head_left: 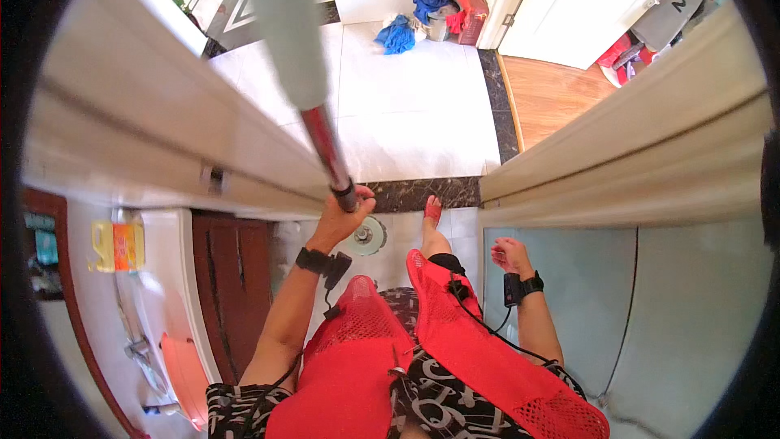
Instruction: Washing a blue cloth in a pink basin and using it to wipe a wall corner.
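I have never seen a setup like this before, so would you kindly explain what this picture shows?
There is no machine here, only a person working bare-handed. The picture comes from a camera worn on the head, looking down through a wide lens that bends straight edges. The left hand, with a dark strap at its wrist, grips a pole, pale green and red. The right hand, loosely curled, appears to hold nothing. On the white tiled floor beyond the dark strip lies a blue cloth.

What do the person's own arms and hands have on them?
The left hand and right hand are ungloved. Each wrist has a black strap with a small dark box and thin black cable. The short black fabric sleeves carry white patterns.
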The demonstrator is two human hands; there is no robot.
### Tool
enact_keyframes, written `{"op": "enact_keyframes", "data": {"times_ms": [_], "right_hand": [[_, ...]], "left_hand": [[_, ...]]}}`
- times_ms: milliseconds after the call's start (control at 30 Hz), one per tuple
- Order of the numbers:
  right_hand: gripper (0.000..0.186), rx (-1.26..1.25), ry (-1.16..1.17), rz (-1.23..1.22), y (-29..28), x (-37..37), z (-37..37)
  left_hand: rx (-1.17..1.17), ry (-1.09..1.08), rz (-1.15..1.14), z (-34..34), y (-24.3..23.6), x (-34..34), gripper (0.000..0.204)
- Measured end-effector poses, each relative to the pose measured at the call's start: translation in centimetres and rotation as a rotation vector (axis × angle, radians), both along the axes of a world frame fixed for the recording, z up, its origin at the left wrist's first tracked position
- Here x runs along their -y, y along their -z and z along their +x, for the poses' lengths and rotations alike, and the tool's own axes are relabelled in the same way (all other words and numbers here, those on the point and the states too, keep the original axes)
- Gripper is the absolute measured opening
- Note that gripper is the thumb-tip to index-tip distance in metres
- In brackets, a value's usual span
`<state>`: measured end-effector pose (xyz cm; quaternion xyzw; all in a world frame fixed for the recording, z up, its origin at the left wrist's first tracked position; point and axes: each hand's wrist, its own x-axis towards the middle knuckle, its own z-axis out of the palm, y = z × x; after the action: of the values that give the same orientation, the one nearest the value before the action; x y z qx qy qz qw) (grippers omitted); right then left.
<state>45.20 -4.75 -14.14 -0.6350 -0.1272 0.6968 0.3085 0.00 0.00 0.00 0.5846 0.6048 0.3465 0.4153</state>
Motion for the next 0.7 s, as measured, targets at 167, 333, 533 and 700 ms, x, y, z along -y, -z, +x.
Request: {"op": "enact_keyframes", "data": {"times_ms": [167,333,533,700], "right_hand": [[0.015,-0.007,-0.276,-0.02,-3.0,-12.5,-3.7],[0.017,0.024,-0.378,0.173,-7.0,-30.3,-6.3],[0.02,-0.024,-0.5,0.226,-11.3,-41.5,-13.8],[0.022,0.028,-0.553,0.209,-9.4,-48.5,-14.5]], "left_hand": [[-0.055,-0.14,-0.098,-0.6,-2.6,-9.4,0.017],[0.094,-0.342,0.057,-0.4,-6.4,-20.9,0.011],[0.106,-0.525,0.201,-4.1,-7.7,-28.8,0.013],[0.121,-0.67,0.188,-6.7,-6.5,-35.8,0.018]]}}
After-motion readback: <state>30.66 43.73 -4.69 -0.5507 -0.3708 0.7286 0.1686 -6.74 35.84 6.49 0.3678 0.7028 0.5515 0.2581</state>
